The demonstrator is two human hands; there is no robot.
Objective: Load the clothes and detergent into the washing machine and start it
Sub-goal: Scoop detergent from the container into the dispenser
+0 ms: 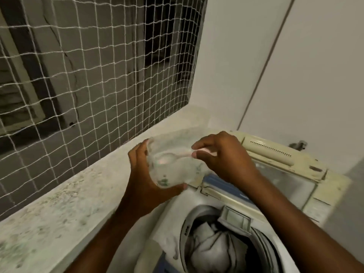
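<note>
My left hand (141, 174) grips a clear plastic detergent container (171, 164) from its left side and underside, held above the back left corner of the washing machine (173, 219). My right hand (220, 156) pinches the handle of a pale pink spoon (173, 156) whose bowl sits inside the container. The top-loading machine's lid (283, 174) stands open behind my hands. In the drum (220, 247) lie white and dark clothes. The picture is blurred, so the container's contents cannot be made out.
A speckled stone ledge (65, 205) runs along the left of the machine. Above it, a white net (94, 62) covers an opening. A white wall (295, 66) stands behind the machine, with a tap fitting (298, 144) near the lid.
</note>
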